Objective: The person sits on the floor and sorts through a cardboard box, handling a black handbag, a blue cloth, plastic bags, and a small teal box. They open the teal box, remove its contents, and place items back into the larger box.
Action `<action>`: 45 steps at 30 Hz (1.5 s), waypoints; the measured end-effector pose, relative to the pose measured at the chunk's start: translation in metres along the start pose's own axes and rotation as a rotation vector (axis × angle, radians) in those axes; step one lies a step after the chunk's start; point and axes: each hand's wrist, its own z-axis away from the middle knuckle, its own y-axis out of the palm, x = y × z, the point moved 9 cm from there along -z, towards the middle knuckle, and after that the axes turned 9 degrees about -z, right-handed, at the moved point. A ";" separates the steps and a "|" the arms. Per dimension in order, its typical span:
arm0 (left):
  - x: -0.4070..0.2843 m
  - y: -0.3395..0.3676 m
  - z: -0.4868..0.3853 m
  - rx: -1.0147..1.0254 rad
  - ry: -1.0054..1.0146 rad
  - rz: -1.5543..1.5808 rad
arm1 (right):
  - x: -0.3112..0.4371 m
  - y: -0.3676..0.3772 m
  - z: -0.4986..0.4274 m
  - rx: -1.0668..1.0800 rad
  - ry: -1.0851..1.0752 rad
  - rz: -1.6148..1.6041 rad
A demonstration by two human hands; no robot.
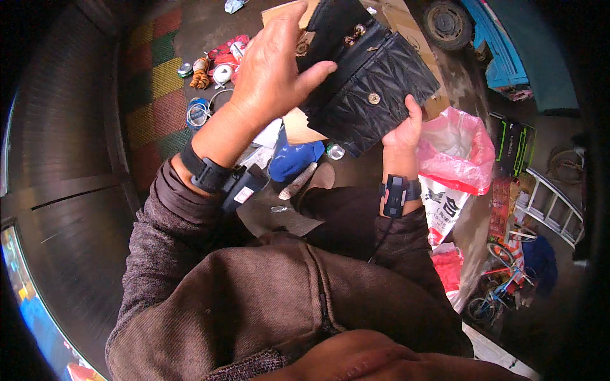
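My right hand (404,127) grips the lower right edge of a black quilted purse (367,88), thumb on its front. The flap (329,43) is lifted, and a round metal snap (373,98) shows on the quilted front. Another metal fastener (357,31) sits near the flap's fold. My left hand (274,64) is raised at the purse's left side, fingers extended and thumb apart, with nothing visible in its grasp. Whether it touches the flap is unclear. Behind the purse lies a piece of cardboard (301,127).
A pink plastic bag (469,138) stands right, beside a white printed sack (441,205). Cans, including one near my foot (335,151), a tiger-striped plush toy (200,74) and a blue cloth (295,159) lie on the floor. A ladder (548,209) and small bicycle (500,285) are far right.
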 end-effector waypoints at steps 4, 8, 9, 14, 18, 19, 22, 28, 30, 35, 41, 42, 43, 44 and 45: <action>0.034 0.041 0.012 0.217 -0.335 0.354 | -0.007 -0.006 -0.001 -0.114 0.022 0.031; 0.002 0.057 0.023 0.146 -0.136 0.301 | -0.017 0.002 -0.002 -0.138 -0.041 0.049; -0.003 0.060 0.028 0.113 -0.153 0.333 | -0.018 0.000 -0.001 -0.191 -0.080 0.083; -0.051 0.075 0.044 0.101 0.145 0.135 | -0.036 0.011 0.006 -0.108 -0.088 0.146; -0.032 0.100 0.040 0.345 0.075 0.238 | -0.040 -0.009 0.003 -0.240 -0.002 0.044; -0.027 0.098 0.037 0.336 0.070 0.291 | -0.041 -0.005 0.001 -0.186 0.027 0.023; -0.020 0.074 0.030 0.077 0.156 -0.021 | -0.040 0.000 0.004 -0.140 0.070 0.002; 0.043 0.110 0.040 0.464 -0.447 0.344 | -0.041 0.018 0.010 -0.048 0.095 0.008; 0.044 0.110 0.040 0.450 -0.427 0.306 | -0.040 0.026 0.012 0.049 0.073 0.077; 0.036 0.123 0.053 0.591 -0.588 0.659 | -0.055 0.015 0.013 0.010 0.259 0.170; 0.041 0.109 0.052 0.668 -0.594 0.625 | -0.003 -0.003 -0.003 -0.062 0.011 0.138; 0.050 0.104 0.051 0.664 -0.597 0.470 | 0.006 -0.019 -0.007 -0.151 0.013 0.097; 0.059 0.101 0.053 0.598 -0.705 0.525 | 0.014 -0.036 -0.013 -0.241 0.013 0.057; 0.060 0.096 0.045 0.533 -0.660 0.556 | 0.018 -0.053 -0.019 -0.287 0.016 -0.015; 0.062 0.092 0.039 0.472 -0.645 0.588 | 0.023 -0.074 -0.022 -0.368 -0.001 -0.071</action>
